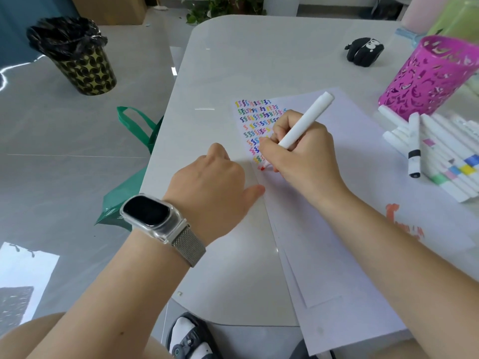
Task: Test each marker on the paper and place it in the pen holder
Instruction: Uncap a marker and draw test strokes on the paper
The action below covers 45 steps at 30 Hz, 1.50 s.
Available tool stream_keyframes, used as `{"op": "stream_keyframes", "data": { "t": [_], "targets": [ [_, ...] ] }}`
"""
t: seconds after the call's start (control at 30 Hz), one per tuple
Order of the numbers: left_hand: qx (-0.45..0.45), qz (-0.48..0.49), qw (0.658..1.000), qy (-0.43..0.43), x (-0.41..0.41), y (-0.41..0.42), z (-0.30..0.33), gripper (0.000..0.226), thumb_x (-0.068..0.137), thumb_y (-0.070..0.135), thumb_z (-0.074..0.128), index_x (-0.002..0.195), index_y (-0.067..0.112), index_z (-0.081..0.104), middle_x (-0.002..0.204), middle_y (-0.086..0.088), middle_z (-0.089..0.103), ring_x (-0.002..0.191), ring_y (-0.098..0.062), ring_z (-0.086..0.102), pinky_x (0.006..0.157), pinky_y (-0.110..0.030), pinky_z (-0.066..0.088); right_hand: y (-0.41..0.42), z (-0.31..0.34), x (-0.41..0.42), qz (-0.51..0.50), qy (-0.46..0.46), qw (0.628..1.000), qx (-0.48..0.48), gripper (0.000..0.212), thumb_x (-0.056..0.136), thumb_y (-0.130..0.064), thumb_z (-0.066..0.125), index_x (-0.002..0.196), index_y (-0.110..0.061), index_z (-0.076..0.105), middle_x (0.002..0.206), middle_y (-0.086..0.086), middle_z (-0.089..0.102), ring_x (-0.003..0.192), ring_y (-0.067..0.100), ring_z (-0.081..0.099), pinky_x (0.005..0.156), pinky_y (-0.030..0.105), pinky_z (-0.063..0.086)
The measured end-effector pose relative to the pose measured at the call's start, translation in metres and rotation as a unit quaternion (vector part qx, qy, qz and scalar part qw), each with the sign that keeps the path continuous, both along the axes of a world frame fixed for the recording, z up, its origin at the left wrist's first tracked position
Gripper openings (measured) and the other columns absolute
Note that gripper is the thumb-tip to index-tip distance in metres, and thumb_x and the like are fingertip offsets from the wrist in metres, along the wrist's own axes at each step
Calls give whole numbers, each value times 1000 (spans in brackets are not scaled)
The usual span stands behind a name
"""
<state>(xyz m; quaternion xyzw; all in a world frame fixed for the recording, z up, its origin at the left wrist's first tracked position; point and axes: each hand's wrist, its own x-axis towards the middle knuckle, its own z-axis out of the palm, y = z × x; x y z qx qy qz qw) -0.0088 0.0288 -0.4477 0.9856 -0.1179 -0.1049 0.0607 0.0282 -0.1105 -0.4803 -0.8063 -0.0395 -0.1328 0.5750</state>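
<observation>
Nearest, the left hand (pixel 216 177), watch on its wrist, rests on the paper's (pixel 337 203) left edge, fingers loosely curled and holding nothing. Just beyond, the right hand (pixel 298 149) pinches a smooth white marker (pixel 303 123), red tip touching the sheet below rows of coloured squiggles (pixel 256 117). Its long axis tilts back toward 1 o'clock. The pen holder (pixel 427 79), a perforated magenta cylinder, stands at 2 o'clock from that hand, which I judge nearer to it. Between them lie more white markers (pixel 440 151), side by side on the glossy pale table (pixel 259 53)
</observation>
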Motion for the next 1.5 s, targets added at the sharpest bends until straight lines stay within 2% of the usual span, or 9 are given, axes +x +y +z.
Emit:
{"op": "stream_keyframes", "data": {
  "t": [0.13, 0.23, 0.4, 0.5, 0.63, 0.8, 1.23, 1.37, 1.5],
  "targets": [
    [-7, 1, 1000, 10, 0, 2, 1, 41, 90, 54, 38, 74, 18, 47, 111, -5, 42, 92, -22, 54, 88, -38, 46, 0, 1, 1, -4, 8, 1000, 0, 34, 75, -3, 65, 58, -20, 40, 46, -13, 45, 48, 14, 62, 49, 36, 56],
    [-57, 16, 998, 22, 0, 8, 5, 39, 92, 44, 40, 67, 14, 45, 109, -7, 43, 96, -25, 52, 88, -37, 45, -4, 6, 3, -37, 31, 991, 123, 37, 80, -4, 67, 60, -19, 39, 46, -5, 49, 42, 17, 53, 40, 25, 40],
    [-207, 23, 976, 68, 1, 18, 10, 15, 81, -6, 39, 74, 5, 47, 71, -10, 48, 67, -30, 47, 51, -35, 45, -32, 34, 1, -140, 35, 921, 362, 39, 84, -9, 70, 63, -17, 38, 40, -7, 39, 35, 7, 32, 34, 15, 22],
    [-201, 54, 978, 16, 5, 22, 6, 11, 94, 6, 33, 99, 15, 39, 78, 5, 45, 70, -19, 47, 55, -23, 36, -47, 49, -14, -135, 44, 929, 341, 43, 81, -17, 75, 62, -19, 36, 42, -8, 37, 36, 7, 24, 35, 17, 18],
    [-223, 20, 975, 3, 5, 16, 13, 30, 92, -1, 35, 114, 19, 42, 93, 12, 58, 69, -2, 50, 54, -16, 42, -50, 60, -36, -89, 84, 934, 336, 31, 85, -20, 70, 63, -18, 49, 52, -5, 55, 43, 7, 48, 41, 16, 38],
    [-266, -4, 964, -14, -3, 2, 15, 13, 94, 22, 48, 95, 12, 57, 88, 13, 69, 72, -2, 60, 62, -19, 45, -35, 62, -49, 5, 149, 921, 360, 41, 97, -26, 47, 59, -11, 50, 53, 0, 59, 45, 16, 59, 41, 19, 44],
    [-274, -30, 957, -84, -3, 0, 11, 12, 91, 31, 54, 90, 21, 61, 78, 17, 69, 67, -1, 56, 69, -27, 49, -25, 58, -46, 4, 113, 956, 271, 37, 95, -14, 49, 58, -9, 52, 51, 6, 58, 44, 22, 57, 40, 22, 43],
    [-316, -67, 944, -65, -9, -6, 16, 11, 90, 26, 57, 92, 19, 66, 71, 15, 67, 58, 7, 52, 56, -9, 39, -23, 55, -45, -6, 107, 965, 238, 18, 92, -5, 48, 77, -10, 57, 47, 3, 55, 38, 21, 54, 37, 23, 40],
    [-396, -92, 913, -28, -21, -20, 20, 16, 92, 27, 54, 83, 23, 67, 60, 14, 61, 55, -1, 54, 53, -8, 36, -21, 51, -46, -51, 90, 953, 286, 26, 77, 1, 34, 74, -13, 56, 38, 0, 40, 33, 16, 36, 38, 17, 26]
  ]
}}
